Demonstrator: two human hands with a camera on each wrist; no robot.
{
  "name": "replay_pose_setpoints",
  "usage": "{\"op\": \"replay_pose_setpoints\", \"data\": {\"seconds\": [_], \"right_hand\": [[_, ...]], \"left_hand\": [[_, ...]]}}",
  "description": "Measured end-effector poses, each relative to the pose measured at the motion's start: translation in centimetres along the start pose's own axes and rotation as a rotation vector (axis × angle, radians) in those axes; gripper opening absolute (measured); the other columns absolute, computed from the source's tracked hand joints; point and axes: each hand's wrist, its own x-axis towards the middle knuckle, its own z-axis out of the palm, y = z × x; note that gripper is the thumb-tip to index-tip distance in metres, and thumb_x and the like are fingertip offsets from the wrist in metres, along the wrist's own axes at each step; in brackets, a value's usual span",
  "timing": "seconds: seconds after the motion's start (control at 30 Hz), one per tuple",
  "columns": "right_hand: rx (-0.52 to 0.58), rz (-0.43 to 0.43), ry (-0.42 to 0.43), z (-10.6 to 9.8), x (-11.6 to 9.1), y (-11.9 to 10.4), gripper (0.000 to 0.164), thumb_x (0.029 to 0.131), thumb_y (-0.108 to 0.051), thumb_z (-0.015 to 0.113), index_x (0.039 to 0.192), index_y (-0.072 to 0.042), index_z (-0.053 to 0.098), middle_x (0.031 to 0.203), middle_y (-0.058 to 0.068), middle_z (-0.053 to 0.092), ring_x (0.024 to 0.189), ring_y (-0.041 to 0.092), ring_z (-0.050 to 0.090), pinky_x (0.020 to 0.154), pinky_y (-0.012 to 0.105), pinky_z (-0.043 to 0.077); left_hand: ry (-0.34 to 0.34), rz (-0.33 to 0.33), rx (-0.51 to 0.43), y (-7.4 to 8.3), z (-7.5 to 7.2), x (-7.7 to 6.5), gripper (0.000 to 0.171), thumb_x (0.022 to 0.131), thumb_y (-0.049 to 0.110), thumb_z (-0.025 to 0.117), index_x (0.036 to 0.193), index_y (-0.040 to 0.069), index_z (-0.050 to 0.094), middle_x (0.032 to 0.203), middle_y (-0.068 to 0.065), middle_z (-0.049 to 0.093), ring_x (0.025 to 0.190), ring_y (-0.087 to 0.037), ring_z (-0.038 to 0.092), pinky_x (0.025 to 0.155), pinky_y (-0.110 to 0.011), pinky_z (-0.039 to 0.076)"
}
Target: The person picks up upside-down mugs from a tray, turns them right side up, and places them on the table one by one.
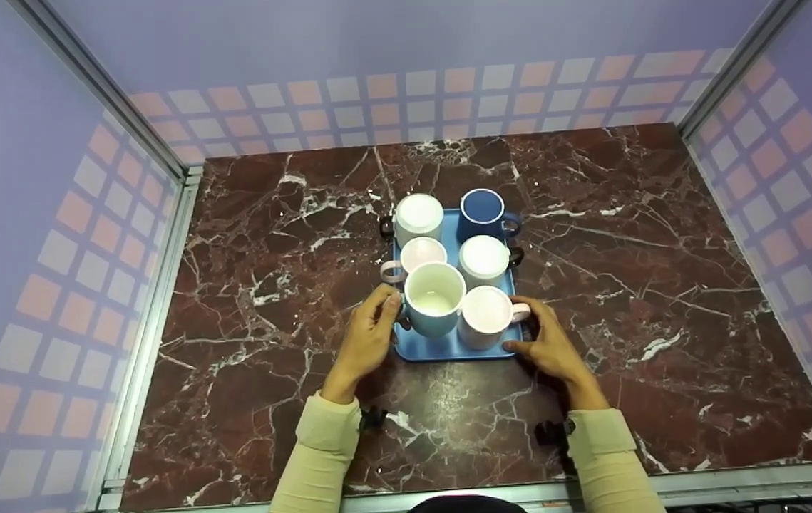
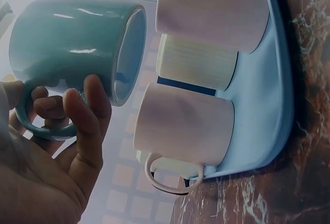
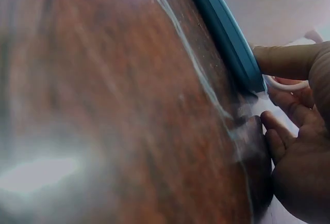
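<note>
Through the head camera I have my left hand [image 1: 368,331] grasping the teal mug [image 1: 434,299] by its handle, fingers hooked through the loop. The mug is above the front left part of the blue tray [image 1: 441,350], its pale inside facing up at me. From the left wrist I see it clear of the tray, with air between.

My right hand [image 1: 550,345] is at the front right corner of the tray. Its thumb [image 3: 286,62] lies against the rim, and the other fingers are just beside the handle of the front pink mug [image 1: 485,317]. I cannot tell whether they grip anything.

Five mugs stand on the tray in two columns. On the left, a white mug [image 1: 418,217] with a black handle is at the back, and a second pink mug [image 1: 423,253] is in front of it, both handles pointing left. On the right, a navy mug [image 1: 481,214] is at the back, then another white mug [image 1: 483,260] with a black handle, then the front pink one; these three handles point right.

The tray sits on a dark red, white-veined desk [image 1: 263,356].
</note>
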Motion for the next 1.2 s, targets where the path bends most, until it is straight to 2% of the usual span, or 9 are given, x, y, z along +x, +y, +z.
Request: {"op": "replay_pose_setpoints", "data": {"seconds": [0.2,0.4,0.5,0.63,0.8,0.93,1.03,1.1,1.2], "right_hand": [[0.015,-0.002,-0.027,-0.4,-0.6,-2.7,0.075,0.068,0.003,0.083,0.135,-0.007,0.051,0.135,0.019,0.047,0.125,0.032,0.035,0.111,0.050,0.021],[0.020,-0.007,-0.026,-0.4,-0.7,-3.0,0.074,0.067,0.003,0.083,0.134,-0.007,0.052,0.134,0.019,0.047,0.126,0.034,0.035,0.111,0.053,0.020],[0.027,-0.005,-0.029,-0.5,-0.7,-3.0,0.074,0.068,0.003,0.083,0.134,-0.009,0.052,0.135,0.019,0.047,0.127,0.033,0.034,0.111,0.051,0.020],[0.029,-0.008,-0.026,-0.5,-0.6,-3.0,0.074,0.068,0.004,0.083,0.134,-0.009,0.052,0.135,0.018,0.047,0.127,0.033,0.034,0.111,0.049,0.020],[0.029,-0.011,-0.024,-0.6,-0.6,-3.0,0.073,0.068,0.004,0.083,0.134,-0.008,0.052,0.135,0.019,0.048,0.126,0.034,0.034,0.111,0.048,0.020],[0.029,-0.011,-0.022,-0.7,-0.6,-3.0,0.074,0.068,0.004,0.083,0.134,-0.007,0.052,0.135,0.019,0.048,0.127,0.034,0.034,0.111,0.049,0.020],[0.032,-0.010,-0.020,-0.7,-0.6,-3.0,0.074,0.067,0.004,0.083,0.133,-0.007,0.053,0.134,0.019,0.048,0.126,0.033,0.035,0.111,0.049,0.020],[0.030,-0.010,-0.021,-0.7,-0.6,-2.9,0.074,0.067,0.004,0.084,0.133,-0.007,0.053,0.134,0.019,0.048,0.126,0.033,0.035,0.111,0.049,0.021],[0.030,-0.012,-0.022,-0.6,-0.6,-2.8,0.074,0.067,0.003,0.084,0.133,-0.008,0.053,0.133,0.018,0.049,0.125,0.032,0.035,0.111,0.050,0.020]], "left_hand": [[0.026,0.002,-0.014,-0.2,-0.8,0.1,0.021,0.102,0.012,0.046,0.092,-0.003,0.058,0.071,-0.017,0.056,0.058,-0.009,0.056,0.047,-0.026,0.048],[0.079,-0.006,0.003,-0.2,-2.4,0.4,0.022,0.103,0.011,0.044,0.095,-0.003,0.058,0.076,-0.024,0.053,0.060,-0.013,0.052,0.056,-0.024,0.047],[0.133,-0.030,-0.015,-0.4,-3.3,0.7,0.024,0.103,0.011,0.042,0.094,-0.006,0.055,0.074,-0.019,0.048,0.058,-0.013,0.051,0.052,-0.032,0.052],[0.220,-0.049,-0.095,-1.3,-4.4,1.2,0.027,0.104,0.010,0.038,0.094,-0.012,0.049,0.073,-0.020,0.044,0.061,-0.012,0.049,0.051,-0.049,0.053],[0.318,-0.062,-0.193,-3.3,-5.2,1.9,0.030,0.105,0.013,0.037,0.096,-0.014,0.044,0.076,-0.017,0.044,0.067,-0.015,0.050,0.055,-0.049,0.055],[0.394,-0.117,-0.258,-4.1,-5.5,2.4,0.035,0.105,0.020,0.039,0.099,-0.014,0.041,0.079,-0.008,0.044,0.074,-0.020,0.057,0.059,-0.046,0.058],[0.450,-0.179,-0.283,-4.4,-5.7,2.8,0.036,0.104,0.027,0.041,0.100,-0.009,0.041,0.081,-0.005,0.045,0.087,-0.032,0.061,0.063,-0.042,0.059],[0.479,-0.222,-0.303,-4.7,-5.9,3.0,0.034,0.104,0.028,0.041,0.099,-0.005,0.042,0.083,-0.005,0.046,0.096,-0.040,0.059,0.066,-0.041,0.059],[0.509,-0.270,-0.329,-5.4,-6.3,3.4,0.031,0.104,0.029,0.039,0.096,0.000,0.042,0.085,-0.007,0.047,0.100,-0.043,0.056,0.071,-0.041,0.059]]}}
